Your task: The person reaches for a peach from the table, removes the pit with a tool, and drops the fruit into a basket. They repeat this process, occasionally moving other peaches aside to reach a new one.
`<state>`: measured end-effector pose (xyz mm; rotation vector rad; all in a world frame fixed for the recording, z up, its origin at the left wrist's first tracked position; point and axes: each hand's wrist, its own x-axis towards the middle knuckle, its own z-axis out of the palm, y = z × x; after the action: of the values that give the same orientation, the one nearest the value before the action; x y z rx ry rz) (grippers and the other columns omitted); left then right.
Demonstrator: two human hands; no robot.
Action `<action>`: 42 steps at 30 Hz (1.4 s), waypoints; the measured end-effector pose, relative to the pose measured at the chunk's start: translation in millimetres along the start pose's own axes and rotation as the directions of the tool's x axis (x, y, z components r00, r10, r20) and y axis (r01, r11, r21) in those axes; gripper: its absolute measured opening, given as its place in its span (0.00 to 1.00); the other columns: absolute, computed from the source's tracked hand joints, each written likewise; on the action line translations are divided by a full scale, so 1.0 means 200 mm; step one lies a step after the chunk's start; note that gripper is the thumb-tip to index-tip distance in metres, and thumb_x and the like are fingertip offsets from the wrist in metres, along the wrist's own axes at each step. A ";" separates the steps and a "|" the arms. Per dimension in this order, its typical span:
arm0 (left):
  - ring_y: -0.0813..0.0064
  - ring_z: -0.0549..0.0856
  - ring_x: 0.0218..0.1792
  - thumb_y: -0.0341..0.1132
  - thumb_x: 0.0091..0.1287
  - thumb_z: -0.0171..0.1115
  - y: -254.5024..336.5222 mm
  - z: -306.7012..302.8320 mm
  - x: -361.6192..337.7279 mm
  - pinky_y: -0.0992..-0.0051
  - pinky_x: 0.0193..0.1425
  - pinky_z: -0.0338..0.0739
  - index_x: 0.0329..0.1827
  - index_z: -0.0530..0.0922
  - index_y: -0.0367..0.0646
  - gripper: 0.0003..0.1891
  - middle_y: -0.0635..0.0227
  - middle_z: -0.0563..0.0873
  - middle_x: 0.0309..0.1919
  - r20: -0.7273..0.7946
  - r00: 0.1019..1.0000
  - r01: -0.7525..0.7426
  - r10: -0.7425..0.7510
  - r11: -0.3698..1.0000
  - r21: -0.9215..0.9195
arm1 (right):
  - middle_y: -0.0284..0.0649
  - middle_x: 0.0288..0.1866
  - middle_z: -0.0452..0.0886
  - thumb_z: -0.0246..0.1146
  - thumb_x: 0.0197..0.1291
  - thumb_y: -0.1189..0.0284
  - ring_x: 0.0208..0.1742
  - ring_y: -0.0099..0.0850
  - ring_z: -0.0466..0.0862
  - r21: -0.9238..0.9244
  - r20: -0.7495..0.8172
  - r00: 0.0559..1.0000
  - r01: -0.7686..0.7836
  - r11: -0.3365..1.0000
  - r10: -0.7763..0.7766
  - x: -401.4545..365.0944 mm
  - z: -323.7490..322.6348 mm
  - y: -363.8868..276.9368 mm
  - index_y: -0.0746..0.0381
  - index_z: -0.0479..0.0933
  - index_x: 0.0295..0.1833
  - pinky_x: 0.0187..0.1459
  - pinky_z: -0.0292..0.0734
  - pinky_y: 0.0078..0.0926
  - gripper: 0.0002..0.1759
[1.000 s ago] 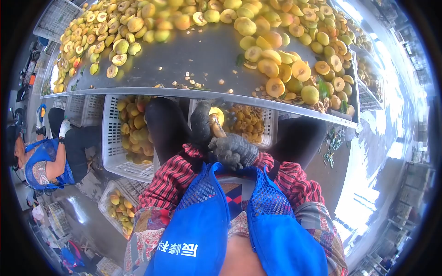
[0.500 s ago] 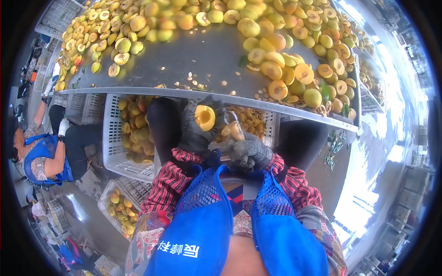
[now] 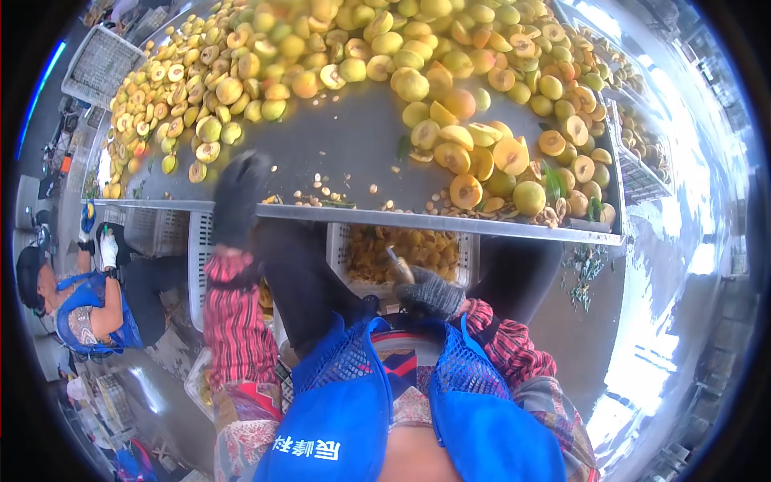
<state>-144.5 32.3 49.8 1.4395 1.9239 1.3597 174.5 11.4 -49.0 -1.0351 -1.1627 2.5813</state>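
Note:
My left hand (image 3: 239, 197), in a dark glove, reaches over the front edge of the metal table (image 3: 321, 145). It is blurred, its fingers cannot be made out, and no fruit shows in it. Halved yellow peaches (image 3: 510, 155) lie heaped on the tabletop beyond it. Between my knees, my right hand (image 3: 434, 294) in a grey glove is closed around the wooden handle of a pitting tool (image 3: 399, 265), whose metal end points up and away. Below the tool stands a white crate (image 3: 337, 249) of orange-brown fruit pieces.
A second white crate (image 3: 197, 281) stands left of my leg, partly hidden by my sleeve. Farther left sits a co-worker (image 3: 96, 301) in a blue apron with white gloves. Small pits (image 3: 321, 189) and scraps lie along the table edge. Leaves (image 3: 582, 277) litter the floor at right.
My left hand has moved left and forward from my lap to over the table edge; the peach half it held is no longer seen. My right hand still grips the tool, slightly lower.

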 end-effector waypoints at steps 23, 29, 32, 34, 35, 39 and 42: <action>0.70 0.78 0.41 0.24 0.52 0.54 0.24 0.66 0.32 0.71 0.49 0.75 0.48 0.67 0.35 0.18 0.61 0.75 0.42 0.521 0.845 0.525 -0.121 0.369 -0.766 | 0.33 0.29 0.73 0.60 0.52 0.68 0.26 0.18 0.71 -0.053 -0.165 0.984 0.055 0.997 -0.063 -0.16 0.00 -0.33 0.63 0.69 0.47 0.26 0.68 0.16 0.17; 0.69 0.76 0.45 0.22 0.54 0.52 0.31 0.60 -0.05 0.72 0.50 0.75 0.51 0.67 0.34 0.19 0.60 0.74 0.44 0.577 0.792 0.609 -0.201 0.324 -0.723 | 0.30 0.27 0.73 0.60 0.53 0.68 0.22 0.17 0.70 0.148 -0.178 0.946 0.297 0.943 -0.270 -0.07 0.05 -0.44 0.64 0.69 0.46 0.22 0.66 0.15 0.17; 0.71 0.75 0.47 0.23 0.57 0.49 0.37 0.61 -0.20 0.73 0.51 0.73 0.52 0.68 0.34 0.18 0.60 0.74 0.47 0.487 0.870 0.399 -0.082 0.697 -0.596 | 0.31 0.26 0.72 0.59 0.50 0.69 0.21 0.18 0.71 -0.012 -0.337 0.831 0.467 0.884 -0.443 -0.03 0.13 -0.49 0.64 0.69 0.44 0.19 0.66 0.14 0.16; 0.71 0.75 0.48 0.24 0.58 0.51 0.39 0.62 -0.26 0.74 0.52 0.73 0.53 0.67 0.35 0.18 0.59 0.73 0.50 0.570 0.808 0.589 -0.150 0.181 -0.787 | 0.32 0.26 0.73 0.60 0.50 0.69 0.19 0.18 0.70 -0.052 -0.371 0.809 0.472 0.880 -0.456 -0.02 0.12 -0.47 0.64 0.69 0.45 0.17 0.66 0.15 0.17; 0.72 0.75 0.48 0.27 0.60 0.52 0.34 0.63 -0.27 0.75 0.52 0.73 0.55 0.66 0.36 0.18 0.58 0.73 0.50 0.603 0.786 0.610 -0.136 0.015 -0.792 | 0.32 0.27 0.73 0.60 0.50 0.70 0.18 0.18 0.70 -0.043 -0.349 0.849 0.407 0.912 -0.396 -0.05 0.12 -0.48 0.64 0.68 0.46 0.17 0.66 0.15 0.17; 0.74 0.78 0.40 0.33 0.57 0.60 0.33 0.57 -0.39 0.76 0.45 0.73 0.53 0.68 0.38 0.21 0.65 0.78 0.41 0.315 0.947 0.047 0.059 0.947 -0.318 | 0.32 0.27 0.73 0.58 0.52 0.71 0.17 0.19 0.71 -0.174 -0.335 0.827 0.417 0.892 -0.452 -0.02 0.14 -0.43 0.65 0.68 0.47 0.15 0.67 0.16 0.16; 0.76 0.78 0.40 0.32 0.58 0.59 0.25 0.58 -0.43 0.76 0.45 0.73 0.52 0.68 0.39 0.19 0.65 0.78 0.41 0.362 0.930 0.183 -0.065 0.936 -0.300 | 0.39 0.31 0.73 0.61 0.51 0.72 0.32 0.27 0.74 -0.401 -0.301 0.798 0.391 0.829 -0.522 0.04 0.07 -0.36 0.66 0.68 0.43 0.32 0.71 0.24 0.15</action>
<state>3.8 12.2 18.2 1.2668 1.4571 1.2031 147.7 56.5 3.9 -1.0935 -1.5159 1.7364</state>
